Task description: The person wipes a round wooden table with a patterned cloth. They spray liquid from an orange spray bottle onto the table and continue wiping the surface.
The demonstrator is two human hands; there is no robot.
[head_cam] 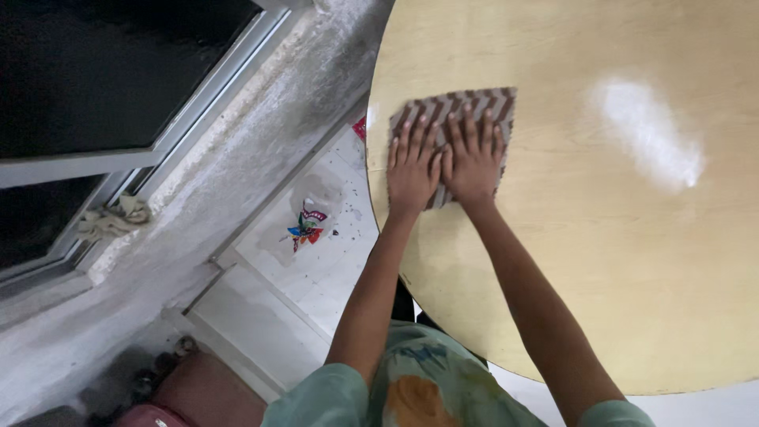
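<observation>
A folded cloth point(490, 101) with a brown and white zigzag pattern lies flat on the round pale wooden table point(601, 237), near its left edge. My left hand point(412, 168) and my right hand point(473, 158) lie side by side on the cloth, palms down, fingers spread and pointing away from me. Both hands press flat on it and cover most of its near half. Neither hand grips anything.
A bright glare patch point(648, 130) shines on the tabletop to the right. Left of the table is a tiled floor with a colourful scrap point(304, 228), a grey wall ledge, a crumpled rag point(115, 217) on a window sill, and a dark window point(103, 71).
</observation>
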